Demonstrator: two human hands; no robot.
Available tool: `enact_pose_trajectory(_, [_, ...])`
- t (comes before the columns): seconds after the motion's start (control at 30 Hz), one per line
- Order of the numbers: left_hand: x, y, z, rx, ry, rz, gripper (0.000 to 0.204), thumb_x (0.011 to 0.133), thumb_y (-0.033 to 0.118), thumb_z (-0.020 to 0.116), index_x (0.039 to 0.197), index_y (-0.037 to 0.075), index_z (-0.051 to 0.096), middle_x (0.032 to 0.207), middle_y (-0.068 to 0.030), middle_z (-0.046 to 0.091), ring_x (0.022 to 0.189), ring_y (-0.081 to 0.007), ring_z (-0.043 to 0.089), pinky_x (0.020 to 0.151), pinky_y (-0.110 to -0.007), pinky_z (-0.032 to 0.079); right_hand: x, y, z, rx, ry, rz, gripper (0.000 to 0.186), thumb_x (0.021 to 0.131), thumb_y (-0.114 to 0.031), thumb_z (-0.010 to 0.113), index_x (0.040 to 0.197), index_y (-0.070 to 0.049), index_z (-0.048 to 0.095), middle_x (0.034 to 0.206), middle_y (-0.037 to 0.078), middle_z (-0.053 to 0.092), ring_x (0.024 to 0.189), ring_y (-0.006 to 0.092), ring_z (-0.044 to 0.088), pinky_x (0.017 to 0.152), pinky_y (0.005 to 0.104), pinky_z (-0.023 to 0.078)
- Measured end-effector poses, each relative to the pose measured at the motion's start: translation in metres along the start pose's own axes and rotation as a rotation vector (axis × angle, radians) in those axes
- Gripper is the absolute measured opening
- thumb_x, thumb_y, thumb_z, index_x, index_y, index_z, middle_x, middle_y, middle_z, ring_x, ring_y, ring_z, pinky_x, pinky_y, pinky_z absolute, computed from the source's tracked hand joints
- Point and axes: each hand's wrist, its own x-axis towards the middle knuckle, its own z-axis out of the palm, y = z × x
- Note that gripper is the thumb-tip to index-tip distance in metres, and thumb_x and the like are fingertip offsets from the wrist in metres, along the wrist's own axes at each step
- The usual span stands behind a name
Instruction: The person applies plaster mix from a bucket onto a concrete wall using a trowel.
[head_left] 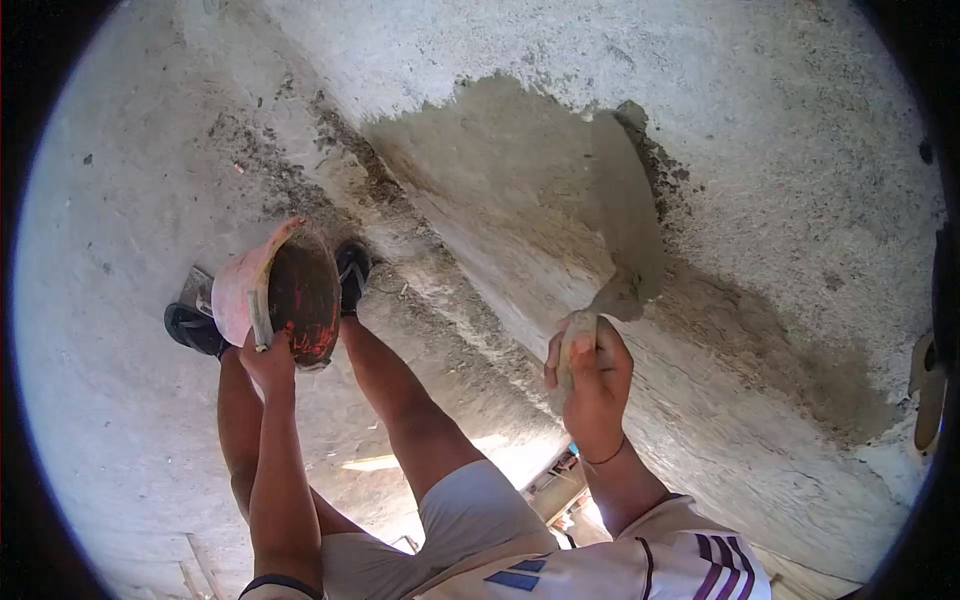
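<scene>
My left hand [268,362] is closed on a pink bucket [238,290] at its rim, beside a pale strip that looks like its handle. The bucket is tilted, and its dark inside shows red patches. My right hand [597,375] is raised near the wall, its fingers wrapped round a pale, mortar-smeared handle [578,345]. What that handle belongs to is not clear. Just beyond the hand, wet grey mortar [630,215] lies on the wall, next to a broader damp patch [500,140].
The rough wall [780,120] fills the right side. Crumbs of mortar [260,160] lie along its foot on the concrete floor [120,400]. A flat grey piece [197,288] is by my left sandal [190,328]. A tan object with a hole [928,390] shows at the right edge.
</scene>
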Motion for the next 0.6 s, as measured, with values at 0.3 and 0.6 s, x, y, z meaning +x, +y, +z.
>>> enact_pose_trajectory(0.3, [0.004,0.010,0.007,-0.077,0.049,0.080,0.023,0.065,0.006,0.055,0.083,-0.007,0.059,0.062,-0.0101,0.056,0.058,-0.0149,0.050,0.056,-0.033,0.042,-0.016,-0.007,0.021,-0.078,-0.058,-0.247,0.027,0.091,-0.025,0.046,0.099,0.000,0.041,0.069,0.009,0.048,0.056,0.0126,0.045,0.046,0.0238,0.038])
enact_pose_trajectory(0.6, [0.005,0.006,0.008,-0.073,0.036,0.052,0.022,0.065,0.006,0.055,0.082,-0.007,0.058,0.060,-0.0086,0.054,0.057,-0.0139,0.048,0.055,-0.032,0.041,-0.014,-0.011,0.004,-0.115,0.121,-0.173,0.017,0.089,-0.016,0.049,0.094,0.000,0.045,0.064,0.005,0.048,0.051,0.0091,0.043,0.045,0.0236,0.038])
